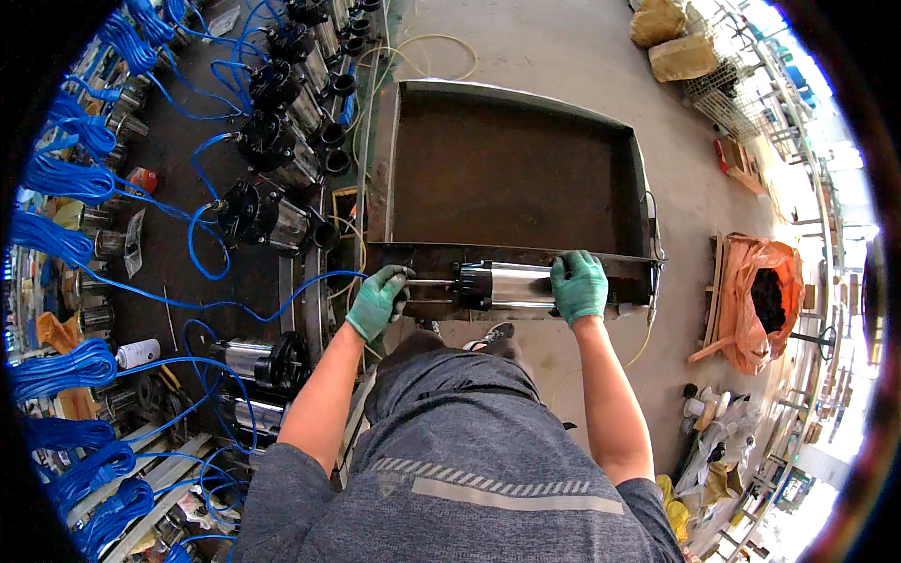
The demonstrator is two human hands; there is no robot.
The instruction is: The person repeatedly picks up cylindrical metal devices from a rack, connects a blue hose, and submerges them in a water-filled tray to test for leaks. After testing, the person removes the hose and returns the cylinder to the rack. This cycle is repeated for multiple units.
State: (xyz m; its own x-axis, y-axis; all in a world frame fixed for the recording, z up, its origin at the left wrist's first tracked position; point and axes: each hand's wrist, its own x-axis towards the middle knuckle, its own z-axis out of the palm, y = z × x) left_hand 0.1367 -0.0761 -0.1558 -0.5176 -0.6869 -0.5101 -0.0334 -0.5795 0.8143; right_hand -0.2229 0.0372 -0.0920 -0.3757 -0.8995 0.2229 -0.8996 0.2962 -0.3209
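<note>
I see the motor [519,285] lying left-to-right along the near side of the tray [516,174]. My left grip [377,300] curls by its rods [432,282], contact unclear; my right grip [580,287], nearer its middle, clasps the right end.

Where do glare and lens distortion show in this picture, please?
Head view: glare washes out the right rim; bright streaks mark the silver cylinder; the far edge of the metal tray looks bent; the corners fall black.
</note>
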